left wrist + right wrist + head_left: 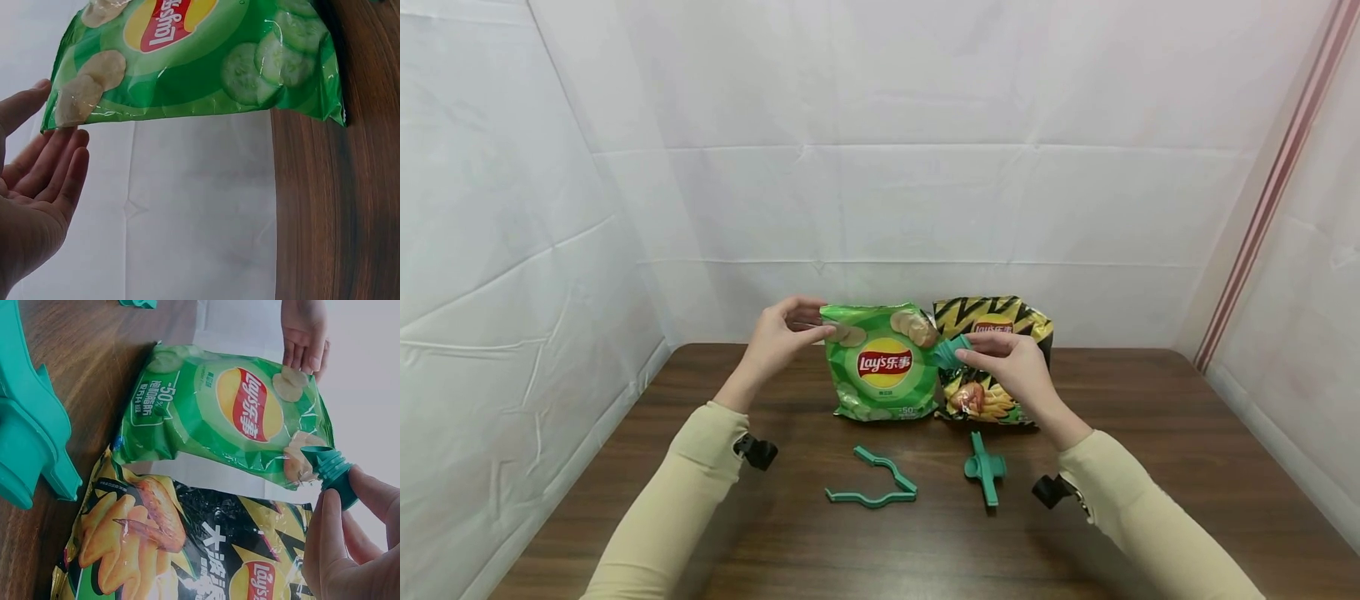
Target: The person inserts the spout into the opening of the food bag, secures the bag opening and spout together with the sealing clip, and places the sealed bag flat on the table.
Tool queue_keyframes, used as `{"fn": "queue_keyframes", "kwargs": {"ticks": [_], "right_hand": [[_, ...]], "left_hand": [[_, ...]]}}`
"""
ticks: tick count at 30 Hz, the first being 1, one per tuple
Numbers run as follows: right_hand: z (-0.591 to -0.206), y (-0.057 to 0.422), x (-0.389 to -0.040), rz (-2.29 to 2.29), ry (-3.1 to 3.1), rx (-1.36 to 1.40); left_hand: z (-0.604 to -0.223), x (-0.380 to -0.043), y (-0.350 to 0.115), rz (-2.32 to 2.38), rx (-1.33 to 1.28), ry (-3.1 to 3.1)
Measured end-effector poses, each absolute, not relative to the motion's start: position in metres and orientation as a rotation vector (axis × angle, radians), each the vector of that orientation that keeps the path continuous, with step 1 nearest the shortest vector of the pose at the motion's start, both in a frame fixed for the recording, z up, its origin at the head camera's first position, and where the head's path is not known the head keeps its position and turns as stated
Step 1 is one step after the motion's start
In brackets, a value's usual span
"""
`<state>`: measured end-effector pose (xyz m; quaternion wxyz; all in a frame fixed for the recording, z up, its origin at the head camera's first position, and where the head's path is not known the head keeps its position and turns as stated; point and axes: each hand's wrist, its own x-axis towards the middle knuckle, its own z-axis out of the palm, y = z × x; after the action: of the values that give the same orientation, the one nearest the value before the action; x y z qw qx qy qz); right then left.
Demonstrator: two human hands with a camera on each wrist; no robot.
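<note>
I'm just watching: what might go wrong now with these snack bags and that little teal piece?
First, the teal threaded piece is small and pinched by the fingertips of the right hand, so it might slip and drop.

Second, the green bag stands upright with the left hand at just one upper corner; a nudge might tip it.

Third, the black-and-yellow bag stands close beside it, so a bump could upset both.
</note>
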<state>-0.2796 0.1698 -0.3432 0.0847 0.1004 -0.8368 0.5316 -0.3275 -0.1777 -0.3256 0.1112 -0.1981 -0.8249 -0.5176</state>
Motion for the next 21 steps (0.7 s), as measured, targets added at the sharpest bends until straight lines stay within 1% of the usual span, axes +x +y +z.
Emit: {"fn": "queue_keyframes", "kwargs": {"ticks": [21], "right_hand": [[-0.3350,0.1741,-0.2885,1.640,-2.463,0.272]], "left_hand": [[-0.3293,-0.3246,-0.1762,-1.523,-0.600,-2.452]]}}
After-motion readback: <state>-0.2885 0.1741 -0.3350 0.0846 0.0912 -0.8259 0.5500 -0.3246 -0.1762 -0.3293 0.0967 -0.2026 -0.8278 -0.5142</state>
